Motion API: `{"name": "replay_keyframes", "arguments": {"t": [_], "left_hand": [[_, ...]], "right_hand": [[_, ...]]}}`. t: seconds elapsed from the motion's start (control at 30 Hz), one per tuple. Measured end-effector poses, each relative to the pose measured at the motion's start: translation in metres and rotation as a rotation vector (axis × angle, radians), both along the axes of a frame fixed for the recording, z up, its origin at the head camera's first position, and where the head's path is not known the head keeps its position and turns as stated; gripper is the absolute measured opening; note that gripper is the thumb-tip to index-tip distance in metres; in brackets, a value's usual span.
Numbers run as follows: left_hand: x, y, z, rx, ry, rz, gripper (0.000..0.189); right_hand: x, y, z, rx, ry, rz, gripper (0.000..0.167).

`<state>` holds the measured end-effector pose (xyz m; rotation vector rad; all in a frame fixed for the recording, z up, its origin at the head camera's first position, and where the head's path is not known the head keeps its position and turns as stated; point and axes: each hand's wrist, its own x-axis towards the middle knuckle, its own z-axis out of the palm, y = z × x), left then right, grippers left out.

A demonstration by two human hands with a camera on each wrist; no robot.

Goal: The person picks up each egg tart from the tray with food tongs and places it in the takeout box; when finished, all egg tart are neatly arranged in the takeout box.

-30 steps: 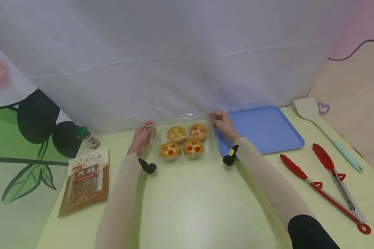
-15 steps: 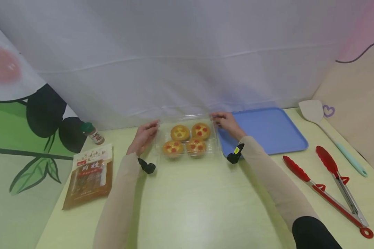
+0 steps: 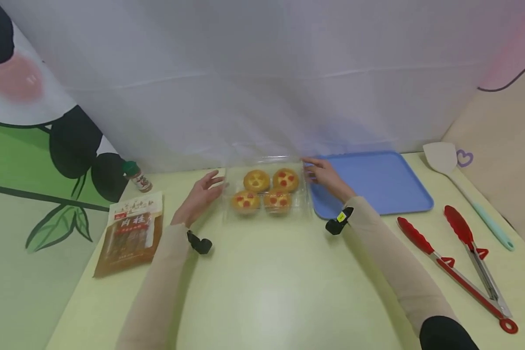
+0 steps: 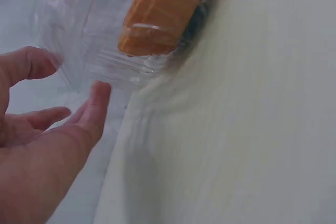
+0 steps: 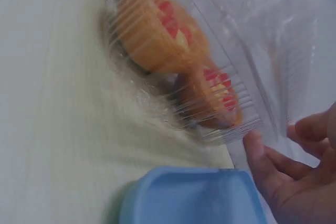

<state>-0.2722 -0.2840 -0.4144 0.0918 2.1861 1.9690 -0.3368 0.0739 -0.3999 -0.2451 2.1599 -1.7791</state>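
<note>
A clear plastic clamshell box (image 3: 267,214) stands near the back of the table. In it are several round tarts (image 3: 256,181) with red and yellow toppings. In the right wrist view a sheet of its clear plastic (image 5: 294,35) rises at an angle above the ribbed base. My left hand (image 3: 200,197) is just left of the box, fingers spread and a small gap showing in the head view. At the other side, my right hand (image 3: 328,178) has loosely bent fingers right at the box's back right corner, over the edge of the blue tray (image 3: 372,182).
On the right lie red-tipped tongs (image 3: 468,272), spread apart, and a spatula (image 3: 468,194) with a mint handle. A brown packet (image 3: 131,238) and a green-capped shaker bottle (image 3: 137,176) are at the left. A white cloth (image 3: 262,97) hangs behind.
My left hand has let go of the box's left edge and drawn away to the left. The right fingers have loosened at the right edge. The head view has shifted slightly.
</note>
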Motion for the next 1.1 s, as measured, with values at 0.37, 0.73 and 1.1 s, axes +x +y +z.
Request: {"name": "replay_keyframes", "arguments": {"t": [0.37, 0.73, 1.1], "left_hand": [[0.04, 0.0, 0.007, -0.095, -0.094, -0.068, 0.054], [0.047, 0.021, 0.011, 0.145, -0.147, 0.162, 0.041], [0.044, 0.04, 0.002, 0.192, -0.165, 0.396, 0.025]], "right_hand": [[0.036, 0.018, 0.001, 0.073, 0.015, 0.144, 0.067], [0.052, 0.023, -0.003, 0.05, -0.115, 0.223, 0.037], [0.056, 0.016, -0.012, 0.02, -0.127, 0.07, 0.038]]}}
